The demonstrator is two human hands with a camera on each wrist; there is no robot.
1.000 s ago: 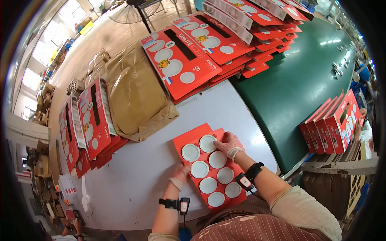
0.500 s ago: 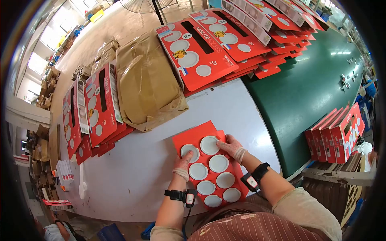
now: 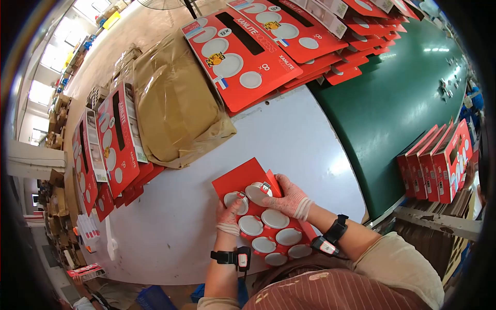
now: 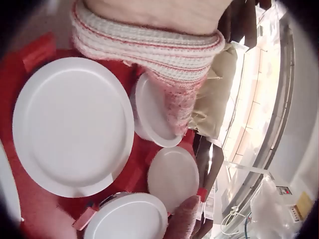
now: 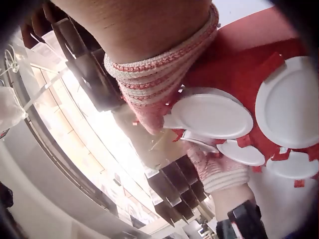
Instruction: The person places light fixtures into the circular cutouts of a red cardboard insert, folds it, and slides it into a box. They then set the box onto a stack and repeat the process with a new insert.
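A red card [image 3: 235,178] with several round white discs [image 3: 251,226] is held tilted in front of the person's body. The left hand [image 3: 228,216], in a pinkish knit glove, grips its left edge, thumb over the upper left disc. At the upper right edge the gloved right hand [image 3: 289,200] holds the card, its thumb against the upper right disc, which is tilted. Fingers behind the card are hidden. The left wrist view shows the left hand [image 4: 172,94] beside a small disc [image 4: 157,112]; in the right wrist view, the right hand [image 5: 149,94] is near a tilted disc [image 5: 212,115].
Red printed boxes [image 3: 243,57] lie stacked at the back of the pale table [image 3: 170,232], beside a brown wrapped package [image 3: 175,103]. More red boxes [image 3: 119,139] lean at left. A green surface [image 3: 382,108] at right carries a row of upright red boxes [image 3: 436,165].
The left hand has moved up from the card's side, its thumb now over the upper left disc. The card has tilted, and the right thumb has come further over the upper right disc.
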